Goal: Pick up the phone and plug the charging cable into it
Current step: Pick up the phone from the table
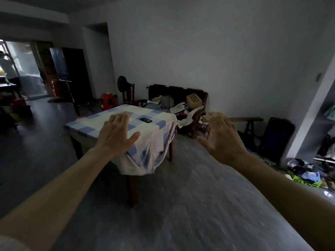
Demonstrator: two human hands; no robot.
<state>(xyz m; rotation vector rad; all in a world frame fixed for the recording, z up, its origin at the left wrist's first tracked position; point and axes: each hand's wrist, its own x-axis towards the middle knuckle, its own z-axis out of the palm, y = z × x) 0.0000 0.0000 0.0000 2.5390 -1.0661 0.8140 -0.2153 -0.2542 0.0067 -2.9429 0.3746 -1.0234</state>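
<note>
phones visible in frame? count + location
1. A dark phone lies flat on the checked tablecloth, toward the table's far right. The cluttered bench behind could hide others.

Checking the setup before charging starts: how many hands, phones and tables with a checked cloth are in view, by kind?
Bare open hands: 2 (left, right)
Dark flat phone: 1
Table with blue-and-white checked cloth: 1
Total: 4
</note>
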